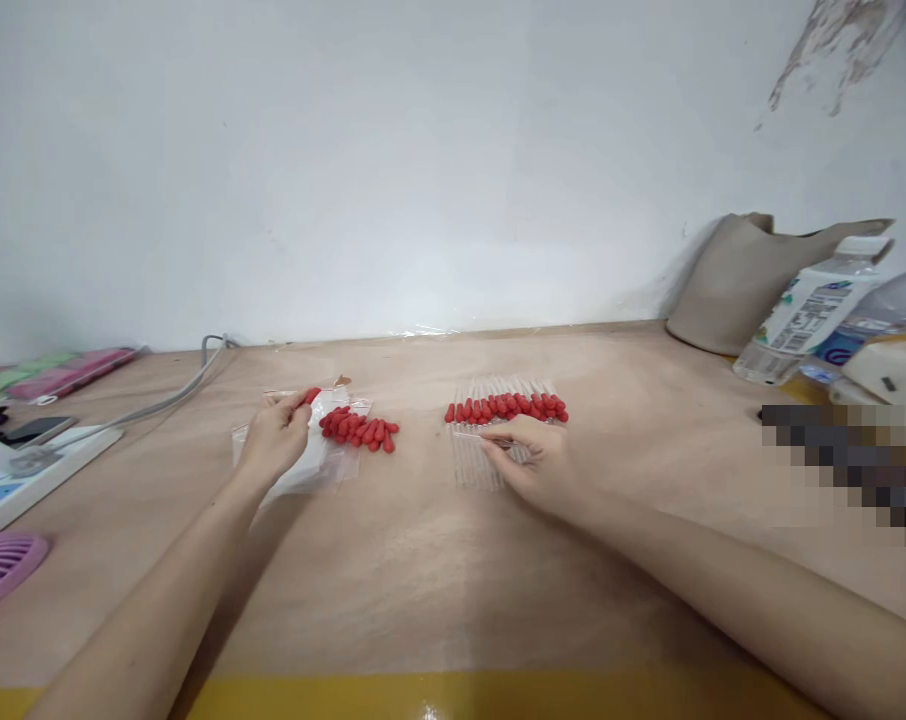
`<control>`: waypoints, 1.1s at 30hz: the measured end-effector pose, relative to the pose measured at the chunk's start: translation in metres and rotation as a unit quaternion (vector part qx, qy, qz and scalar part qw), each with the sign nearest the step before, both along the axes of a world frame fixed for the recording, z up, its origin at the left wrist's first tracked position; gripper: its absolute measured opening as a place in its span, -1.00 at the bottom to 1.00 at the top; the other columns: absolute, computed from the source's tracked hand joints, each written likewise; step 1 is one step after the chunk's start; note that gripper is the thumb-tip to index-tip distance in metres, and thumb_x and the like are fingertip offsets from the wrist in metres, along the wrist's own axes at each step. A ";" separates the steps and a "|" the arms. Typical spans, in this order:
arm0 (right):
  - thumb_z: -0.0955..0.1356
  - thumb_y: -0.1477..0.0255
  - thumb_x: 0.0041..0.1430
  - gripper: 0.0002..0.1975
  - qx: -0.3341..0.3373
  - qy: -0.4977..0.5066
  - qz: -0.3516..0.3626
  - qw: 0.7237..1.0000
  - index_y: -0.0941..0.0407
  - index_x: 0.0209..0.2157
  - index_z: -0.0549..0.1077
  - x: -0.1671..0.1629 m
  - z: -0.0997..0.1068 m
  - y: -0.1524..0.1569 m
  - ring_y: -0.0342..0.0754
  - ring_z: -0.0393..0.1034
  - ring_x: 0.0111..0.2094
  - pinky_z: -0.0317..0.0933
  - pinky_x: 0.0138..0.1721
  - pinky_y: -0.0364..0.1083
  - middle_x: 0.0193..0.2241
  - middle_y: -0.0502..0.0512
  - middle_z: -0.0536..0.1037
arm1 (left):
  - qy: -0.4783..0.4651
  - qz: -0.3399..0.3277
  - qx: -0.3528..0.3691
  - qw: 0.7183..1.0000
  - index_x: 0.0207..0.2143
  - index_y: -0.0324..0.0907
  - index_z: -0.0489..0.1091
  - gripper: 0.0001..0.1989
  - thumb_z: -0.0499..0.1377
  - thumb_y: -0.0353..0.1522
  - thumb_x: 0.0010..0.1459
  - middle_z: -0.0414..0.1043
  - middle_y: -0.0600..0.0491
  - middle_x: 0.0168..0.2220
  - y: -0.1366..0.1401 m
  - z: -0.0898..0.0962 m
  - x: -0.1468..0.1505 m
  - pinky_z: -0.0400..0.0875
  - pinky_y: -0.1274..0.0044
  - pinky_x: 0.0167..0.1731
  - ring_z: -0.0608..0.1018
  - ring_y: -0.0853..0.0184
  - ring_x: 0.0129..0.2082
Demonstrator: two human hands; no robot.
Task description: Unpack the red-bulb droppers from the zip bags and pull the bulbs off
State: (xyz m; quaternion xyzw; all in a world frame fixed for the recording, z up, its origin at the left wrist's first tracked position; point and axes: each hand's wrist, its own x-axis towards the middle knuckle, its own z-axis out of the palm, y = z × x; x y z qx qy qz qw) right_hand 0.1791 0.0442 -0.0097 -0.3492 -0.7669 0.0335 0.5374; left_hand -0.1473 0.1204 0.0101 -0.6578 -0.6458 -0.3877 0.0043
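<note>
My left hand (279,435) is closed in a pinch, with a red rubber bulb (312,396) at its fingertips, above some clear plastic zip bags (344,465). Just right of it lies a loose heap of red rubber bulbs (355,428). Farther right, several thin clear glass droppers (472,465) lie side by side, with a row of red bulbs (498,407) across their middle. The thumb and forefinger of my right hand (535,458) come together over these droppers, around the end of one thin clear glass tube (466,434). My palm hides part of the row.
A white power strip (55,470) with a grey cable (160,405) lies at left, near a purple plastic grille (7,568). A plastic bottle (805,310) leans at right beside a grey-brown container (730,285). A wall (438,180) bounds the table's back.
</note>
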 end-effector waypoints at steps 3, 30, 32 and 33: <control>0.23 0.49 0.13 -0.82 0.030 -0.044 -0.003 0.999 0.15 -0.32 0.46 -0.019 0.001 0.015 -0.13 0.33 -0.43 0.22 -0.37 -0.13 -0.48 0.07 0.48 | -0.050 0.034 -0.017 0.998 -0.10 -0.17 0.33 -0.62 0.03 -0.27 0.01 0.41 0.02 -0.36 0.008 -0.006 -0.008 0.37 0.50 -0.41 0.47 0.29 -0.40; 0.15 0.16 0.19 -0.55 0.017 -0.417 -0.105 0.903 0.23 -0.28 0.46 -0.052 -0.017 0.007 0.11 0.14 -0.14 -0.12 -0.03 0.24 -0.21 0.28 0.41 | 0.002 0.019 -0.042 0.999 -0.29 -0.19 0.41 -0.65 0.00 -0.15 0.04 0.47 0.00 -0.27 0.010 -0.018 -0.003 0.33 0.47 -0.23 0.49 0.23 -0.27; 0.14 0.15 0.19 -0.53 0.013 -0.411 -0.103 0.906 0.22 -0.29 0.47 -0.053 -0.017 0.007 0.11 0.14 -0.14 -0.12 -0.03 0.23 -0.21 0.27 0.41 | 0.010 0.019 -0.034 0.999 -0.29 -0.20 0.41 -0.65 0.00 -0.16 0.05 0.47 0.00 -0.28 0.009 -0.017 -0.001 0.33 0.47 -0.24 0.49 0.24 -0.28; 0.13 0.15 0.20 -0.53 0.011 -0.407 -0.101 0.908 0.22 -0.29 0.47 -0.053 -0.017 0.007 0.10 0.14 -0.15 -0.12 -0.04 0.22 -0.21 0.27 0.41 | 0.013 0.018 -0.032 0.999 -0.29 -0.20 0.40 -0.66 0.00 -0.16 0.05 0.47 0.00 -0.29 0.009 -0.017 -0.001 0.34 0.47 -0.24 0.49 0.25 -0.30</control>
